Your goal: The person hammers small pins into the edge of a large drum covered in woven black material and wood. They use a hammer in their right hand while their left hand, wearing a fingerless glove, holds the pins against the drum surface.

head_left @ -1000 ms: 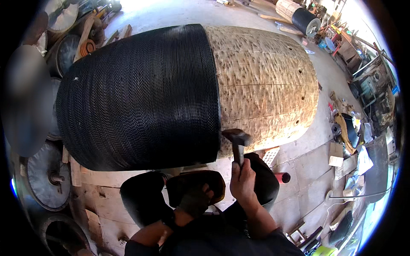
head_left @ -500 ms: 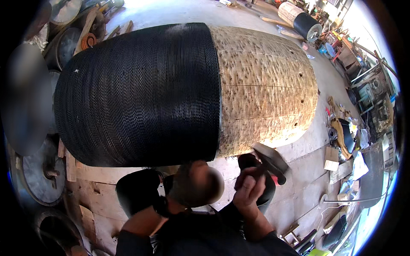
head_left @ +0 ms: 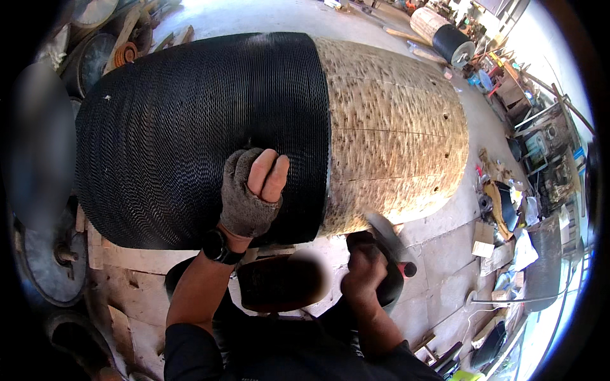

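My left hand [head_left: 253, 190], in a grey glove with two bare fingers, is curled against the black ridged band [head_left: 159, 146] around a large drum, left of where it meets the pitted, tan wooden section [head_left: 394, 120]. What its fingers hold, if anything, is hidden. My right hand [head_left: 363, 270] grips a hammer [head_left: 387, 233] below the drum's wooden section; the hammer head is blurred. Between my knees is a dark rounded container [head_left: 273, 286], its contents too dark to tell.
Metal discs [head_left: 54, 254] and timber [head_left: 124, 35] line the left side. A smaller drum [head_left: 451, 44] lies at the back right. Cluttered scraps [head_left: 521, 247], cardboard [head_left: 483, 238] and metal frames are along the right. A red cylinder [head_left: 408, 270] stands beside my right leg.
My left hand has risen from the container onto the black band. The hammer has moved down and right from the seam, off the drum's face, with my right hand.
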### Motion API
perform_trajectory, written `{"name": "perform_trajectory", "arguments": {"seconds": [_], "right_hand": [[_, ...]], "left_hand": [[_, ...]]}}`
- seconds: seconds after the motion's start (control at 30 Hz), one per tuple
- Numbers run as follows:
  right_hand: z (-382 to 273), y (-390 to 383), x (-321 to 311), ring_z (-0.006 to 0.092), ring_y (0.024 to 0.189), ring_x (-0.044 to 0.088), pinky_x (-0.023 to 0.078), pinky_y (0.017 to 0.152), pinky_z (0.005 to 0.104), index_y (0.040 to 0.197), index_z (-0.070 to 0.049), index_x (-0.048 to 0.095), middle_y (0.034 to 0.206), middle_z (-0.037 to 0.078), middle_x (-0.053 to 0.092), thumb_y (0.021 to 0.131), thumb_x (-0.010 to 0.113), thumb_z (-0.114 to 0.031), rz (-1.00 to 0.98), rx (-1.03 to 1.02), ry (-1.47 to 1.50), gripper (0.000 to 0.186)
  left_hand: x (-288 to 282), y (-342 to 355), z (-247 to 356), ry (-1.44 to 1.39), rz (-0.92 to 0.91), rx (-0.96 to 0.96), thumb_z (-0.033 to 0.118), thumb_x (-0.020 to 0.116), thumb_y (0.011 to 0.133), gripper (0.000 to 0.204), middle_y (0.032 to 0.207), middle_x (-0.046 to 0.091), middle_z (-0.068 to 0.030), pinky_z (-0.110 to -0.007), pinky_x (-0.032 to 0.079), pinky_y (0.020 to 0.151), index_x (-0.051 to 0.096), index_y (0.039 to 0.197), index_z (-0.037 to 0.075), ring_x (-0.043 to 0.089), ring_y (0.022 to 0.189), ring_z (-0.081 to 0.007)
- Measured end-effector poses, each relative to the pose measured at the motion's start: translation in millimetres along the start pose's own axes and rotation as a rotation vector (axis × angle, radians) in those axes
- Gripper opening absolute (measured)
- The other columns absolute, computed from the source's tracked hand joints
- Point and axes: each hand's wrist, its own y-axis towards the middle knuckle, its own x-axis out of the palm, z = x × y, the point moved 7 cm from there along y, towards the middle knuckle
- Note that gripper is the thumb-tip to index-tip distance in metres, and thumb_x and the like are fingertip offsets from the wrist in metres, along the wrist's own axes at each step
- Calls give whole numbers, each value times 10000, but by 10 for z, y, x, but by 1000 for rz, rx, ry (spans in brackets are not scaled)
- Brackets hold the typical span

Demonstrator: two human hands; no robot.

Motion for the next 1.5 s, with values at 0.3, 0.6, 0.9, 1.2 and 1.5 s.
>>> {"name": "perform_trajectory", "arguments": {"seconds": [0.3,0.6,0.9,1.2,1.5], "right_hand": [[49,-119,-90,184,520,485,414,496,296,899,13,484,640,71,529,958,408,-74,251,67,359,130],[151,-342,-33,363,616,653,499,564,415,944,19,548,723,206,616,920,564,-49,109,429,469,74],[194,-300,72,361,617,657,496,542,420,978,21,556,702,204,611,939,603,-96,-43,528,374,133],[212,-232,61,455,700,660,513,567,472,1017,22,547,735,261,633,914,658,-97,-23,535,423,193],[204,-168,5,259,598,635,501,571,371,1078,37,550,687,145,596,996,542,-167,18,487,461,220]], "left_hand": [[-9,-9,-17,-47,4,-18,-85,671,710,547,1136,600,-121,-460,516,767,606,1227,80,615,931,-306],[-3,33,-15,-15,-4,-53,-78,668,722,494,1116,591,-125,-446,518,788,612,1187,80,605,918,-299],[-14,31,0,89,9,-33,-57,678,748,460,1109,571,-104,-455,514,793,633,1184,80,597,942,-296],[-9,79,16,123,-26,-41,-58,696,709,511,1106,558,-106,-462,501,805,643,1194,92,585,944,-290],[-6,110,31,171,15,-33,-36,669,737,465,1101,552,-99,-464,497,831,643,1182,98,578,982,-293]]}}
